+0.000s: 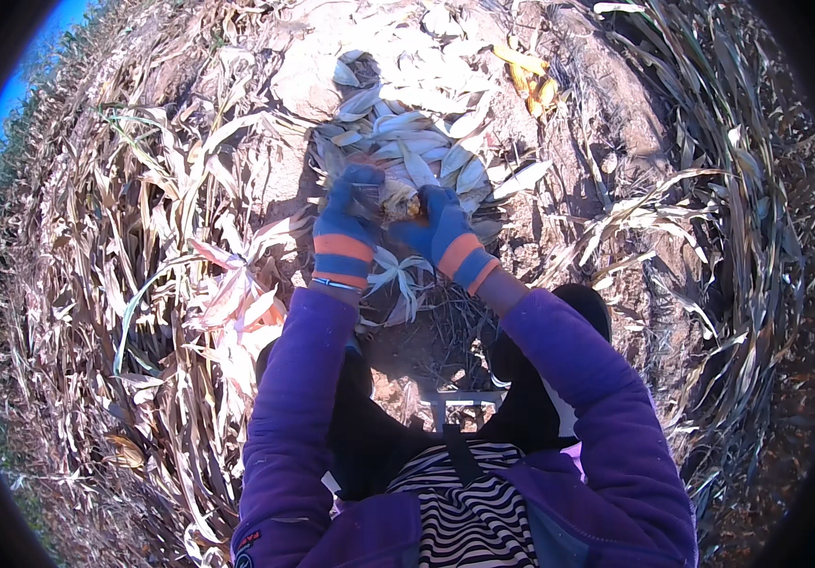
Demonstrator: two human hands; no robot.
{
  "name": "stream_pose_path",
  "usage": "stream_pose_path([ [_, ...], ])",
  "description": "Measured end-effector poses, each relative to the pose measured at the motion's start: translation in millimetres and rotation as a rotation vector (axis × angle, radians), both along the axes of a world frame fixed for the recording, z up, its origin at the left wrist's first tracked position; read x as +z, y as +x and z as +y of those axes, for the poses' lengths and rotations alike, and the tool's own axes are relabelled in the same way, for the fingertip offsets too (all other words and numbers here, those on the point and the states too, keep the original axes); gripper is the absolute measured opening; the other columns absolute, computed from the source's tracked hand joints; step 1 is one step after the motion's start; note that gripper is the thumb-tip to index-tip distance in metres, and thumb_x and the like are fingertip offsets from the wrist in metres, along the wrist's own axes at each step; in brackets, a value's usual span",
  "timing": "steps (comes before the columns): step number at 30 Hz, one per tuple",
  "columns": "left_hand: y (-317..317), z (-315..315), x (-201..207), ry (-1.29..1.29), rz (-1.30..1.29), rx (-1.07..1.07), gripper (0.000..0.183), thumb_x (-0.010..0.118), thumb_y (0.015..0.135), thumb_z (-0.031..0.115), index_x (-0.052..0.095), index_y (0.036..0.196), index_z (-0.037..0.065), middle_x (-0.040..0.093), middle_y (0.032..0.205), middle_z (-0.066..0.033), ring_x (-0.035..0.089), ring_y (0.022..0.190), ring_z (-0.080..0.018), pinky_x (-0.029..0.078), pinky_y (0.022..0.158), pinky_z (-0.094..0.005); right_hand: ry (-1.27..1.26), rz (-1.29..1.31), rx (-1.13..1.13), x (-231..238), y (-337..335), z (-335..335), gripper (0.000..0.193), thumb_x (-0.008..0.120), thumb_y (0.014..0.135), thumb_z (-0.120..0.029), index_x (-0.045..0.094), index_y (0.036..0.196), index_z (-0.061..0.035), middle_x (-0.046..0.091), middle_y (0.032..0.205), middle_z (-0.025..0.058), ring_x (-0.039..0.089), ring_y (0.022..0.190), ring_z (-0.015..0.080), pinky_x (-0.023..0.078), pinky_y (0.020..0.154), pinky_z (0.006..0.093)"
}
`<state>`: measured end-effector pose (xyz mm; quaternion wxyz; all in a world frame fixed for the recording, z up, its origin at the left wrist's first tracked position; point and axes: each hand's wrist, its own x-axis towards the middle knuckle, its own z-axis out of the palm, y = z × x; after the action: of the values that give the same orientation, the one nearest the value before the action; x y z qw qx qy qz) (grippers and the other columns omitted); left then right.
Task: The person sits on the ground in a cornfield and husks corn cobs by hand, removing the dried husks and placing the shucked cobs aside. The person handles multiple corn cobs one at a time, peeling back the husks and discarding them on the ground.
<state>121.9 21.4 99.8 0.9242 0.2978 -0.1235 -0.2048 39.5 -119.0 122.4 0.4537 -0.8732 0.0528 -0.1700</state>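
Observation:
Both my hands wear blue-grey knit gloves with orange bands at the cuffs. Between them is an ear of corn (398,203), partly wrapped in pale dry husk with some yellow-orange showing. My right hand (441,227) is closed around its right side. My left hand (349,213) is at the ear's left side; its fingers are smeared by motion, so their grip is unclear. Just beyond the hands lies a heap of dry corn husks (407,133). A splayed pale husk (398,275) rests below my hands, in front of my legs.
Several husked yellow ears (529,78) lie on the bare soil at the far right. Dry corn stalks (190,189) cover the ground on the left, and more stalks (748,208) form a thick row on the right. A reddish open husk (237,284) is beside my left forearm.

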Motion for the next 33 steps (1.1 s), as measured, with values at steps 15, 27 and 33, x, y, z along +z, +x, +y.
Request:
stream_pose_path([
  [15, -27.0, -18.3, 39.0, -0.077, 0.364, -0.061, 0.015, 0.053, 0.088, 0.012, 0.057, 0.101, 0.006, 0.062, 0.093, -0.0045, 0.059, 0.09, -0.0204, 0.047, 0.086, -0.0354, 0.437, -0.103, -0.064, -16.5, 14.4, -5.8, 0.046, 0.075, 0.065, -0.023, 0.055, 0.101, -0.0014, 0.063, 0.094, 0.0128, 0.062, 0.085, 0.0221, 0.05, 0.073, 0.0317],
  [27, -21.2, -10.6, 37.0, 0.049, 0.23, 0.019, 0.011, 0.058, 0.082, 0.009, 0.057, 0.092, 0.008, 0.061, 0.088, -0.0053, 0.059, 0.084, -0.0203, 0.047, 0.085, -0.0364, 0.962, -0.001, -0.182, -13.6, 23.4, -34.2, 0.041, 0.071, 0.071, -0.01, 0.054, 0.105, 0.0047, 0.062, 0.091, 0.0073, 0.058, 0.078, 0.0136, 0.048, 0.067, 0.0276],
  [33, -1.4, 30.7, 51.1, 0.215, 0.172, 0.164, 0.023, 0.055, 0.082, 0.008, 0.057, 0.105, 0.005, 0.062, 0.096, -0.0075, 0.059, 0.088, -0.023, 0.048, 0.083, -0.0386, 1.325, -0.06, -0.253, -9.5, 27.4, -91.2, 0.024, 0.066, 0.074, -0.012, 0.057, 0.094, -0.0032, 0.06, 0.085, 0.0085, 0.057, 0.075, 0.0201, 0.05, 0.063, 0.0369],
])
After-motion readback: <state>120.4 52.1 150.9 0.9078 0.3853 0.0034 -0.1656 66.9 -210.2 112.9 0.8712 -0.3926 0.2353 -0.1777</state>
